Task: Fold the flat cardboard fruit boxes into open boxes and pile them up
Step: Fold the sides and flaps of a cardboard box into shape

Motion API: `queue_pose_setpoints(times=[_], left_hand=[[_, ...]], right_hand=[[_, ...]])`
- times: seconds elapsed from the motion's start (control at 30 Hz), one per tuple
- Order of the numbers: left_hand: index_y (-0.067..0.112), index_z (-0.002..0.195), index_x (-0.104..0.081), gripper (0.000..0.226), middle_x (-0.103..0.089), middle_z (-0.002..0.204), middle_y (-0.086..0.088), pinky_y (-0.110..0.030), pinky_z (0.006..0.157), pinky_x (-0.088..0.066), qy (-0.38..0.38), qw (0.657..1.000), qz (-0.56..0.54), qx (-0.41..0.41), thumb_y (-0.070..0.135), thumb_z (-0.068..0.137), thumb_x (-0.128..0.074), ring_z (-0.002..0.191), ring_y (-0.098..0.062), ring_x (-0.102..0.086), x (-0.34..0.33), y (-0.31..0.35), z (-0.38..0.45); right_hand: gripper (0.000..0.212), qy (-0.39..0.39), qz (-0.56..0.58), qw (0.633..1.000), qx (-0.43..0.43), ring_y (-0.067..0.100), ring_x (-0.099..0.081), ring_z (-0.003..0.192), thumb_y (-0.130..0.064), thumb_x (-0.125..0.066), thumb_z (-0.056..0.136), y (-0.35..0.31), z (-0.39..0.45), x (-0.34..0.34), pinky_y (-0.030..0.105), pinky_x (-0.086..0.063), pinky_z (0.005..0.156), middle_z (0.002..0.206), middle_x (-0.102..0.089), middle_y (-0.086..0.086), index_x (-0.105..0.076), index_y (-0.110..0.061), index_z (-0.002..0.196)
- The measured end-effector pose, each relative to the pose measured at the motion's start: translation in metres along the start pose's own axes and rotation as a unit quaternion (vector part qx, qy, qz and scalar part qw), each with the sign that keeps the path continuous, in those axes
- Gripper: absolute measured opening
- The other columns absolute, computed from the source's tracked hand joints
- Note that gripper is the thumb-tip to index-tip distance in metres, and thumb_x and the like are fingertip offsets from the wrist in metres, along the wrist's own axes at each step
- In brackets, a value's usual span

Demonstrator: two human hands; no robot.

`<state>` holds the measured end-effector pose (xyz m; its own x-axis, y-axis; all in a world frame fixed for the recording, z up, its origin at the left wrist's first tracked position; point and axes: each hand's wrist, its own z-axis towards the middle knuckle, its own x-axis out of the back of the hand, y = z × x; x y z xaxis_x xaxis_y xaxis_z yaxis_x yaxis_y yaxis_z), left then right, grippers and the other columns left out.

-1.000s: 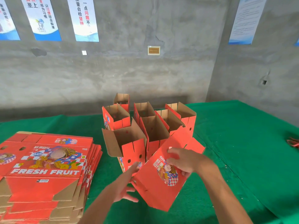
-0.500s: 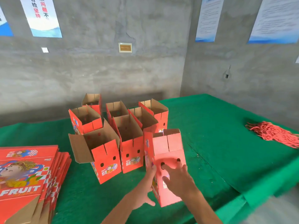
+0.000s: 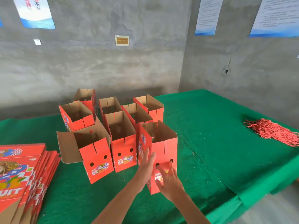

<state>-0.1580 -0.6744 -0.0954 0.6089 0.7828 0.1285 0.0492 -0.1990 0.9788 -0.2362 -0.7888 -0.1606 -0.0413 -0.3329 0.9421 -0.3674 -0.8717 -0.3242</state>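
R hand [image 3: 168,183] flat on front face of nearest open box [image 3: 163,152], fingers straight, tips at its two holes. L hand [image 3: 145,165] open, flat against box's left side. Box upright on green table [image 3: 210,143]. Left of hands: row of open boxes [image 3: 123,139], more behind; far left, flat stack [image 3: 24,172]. Far right, red cords [image 3: 273,131]

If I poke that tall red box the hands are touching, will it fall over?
Probably, yes. The box stands tall on a narrow base and looks empty, so it is likely light and tippy. The left hand and right hand steady it. Its thin cardboard walls would likely bend if squeezed.
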Motion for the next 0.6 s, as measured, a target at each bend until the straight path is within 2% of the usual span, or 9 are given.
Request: queue_pose_setpoints(times=[0.07,0.13,0.27,0.4,0.5,0.6], left_hand=[[0.042,0.161,-0.003,0.068,0.005,0.171,0.009,-0.06,0.123,-0.02,0.024,1.0,0.002,0.003,0.062,0.103,-0.034,0.158,-0.022,-0.005,0.0,-0.004,0.017],[0.039,0.161,-0.009,0.063,0.002,0.171,0.006,-0.06,0.124,-0.019,0.04,0.999,-0.007,0.017,0.058,0.105,-0.031,0.158,-0.023,-0.006,0.001,-0.007,0.031],[0.039,0.16,-0.016,0.057,-0.014,0.169,0.007,-0.057,0.123,-0.024,0.053,0.998,-0.006,0.036,0.055,0.108,-0.032,0.156,-0.023,-0.017,0.003,-0.011,0.054],[0.026,0.159,-0.025,0.056,-0.025,0.166,0.001,-0.046,0.124,-0.026,0.081,0.996,-0.011,0.047,0.048,0.108,-0.034,0.153,-0.023,-0.025,0.006,-0.011,0.079],[0.018,0.151,-0.037,0.057,-0.036,0.157,-0.017,-0.054,0.12,-0.031,0.095,0.993,-0.007,0.073,0.051,0.105,-0.032,0.144,-0.033,-0.038,0.011,-0.01,0.093],[0.021,0.148,-0.04,0.057,-0.039,0.154,-0.014,-0.053,0.12,-0.031,0.098,0.991,-0.024,0.085,0.054,0.102,-0.035,0.143,-0.029,-0.039,0.019,-0.009,0.098]], right_hand=[[0.062,-0.011,0.013,1.0,0.007,0.039,-0.004,0.158,-0.043,-0.045,0.106,0.003,0.015,-0.008,0.046,-0.037,0.12,0.167,0.019,0.023,-0.017,-0.042,0.161],[0.06,-0.028,0.019,0.999,0.006,0.038,-0.007,0.158,-0.043,-0.044,0.106,0.008,0.03,-0.015,0.043,-0.034,0.122,0.168,0.016,0.024,-0.021,-0.039,0.161],[0.056,-0.067,0.022,0.997,0.012,0.038,-0.012,0.157,-0.04,-0.046,0.106,0.018,0.065,-0.027,0.041,-0.032,0.123,0.168,0.01,0.025,-0.028,-0.038,0.159],[0.056,-0.1,0.02,0.995,0.02,0.038,-0.013,0.157,-0.039,-0.048,0.106,0.016,0.102,-0.033,0.041,-0.033,0.122,0.168,0.008,0.027,-0.029,-0.039,0.159],[0.06,-0.113,0.008,0.993,0.022,0.04,-0.011,0.157,-0.039,-0.048,0.106,0.007,0.128,-0.036,0.042,-0.032,0.122,0.166,0.012,0.03,-0.026,-0.037,0.161],[0.062,-0.127,0.002,0.992,0.025,0.043,-0.016,0.155,-0.037,-0.048,0.106,-0.004,0.152,-0.035,0.041,-0.036,0.119,0.164,0.013,0.033,-0.022,-0.036,0.162]])
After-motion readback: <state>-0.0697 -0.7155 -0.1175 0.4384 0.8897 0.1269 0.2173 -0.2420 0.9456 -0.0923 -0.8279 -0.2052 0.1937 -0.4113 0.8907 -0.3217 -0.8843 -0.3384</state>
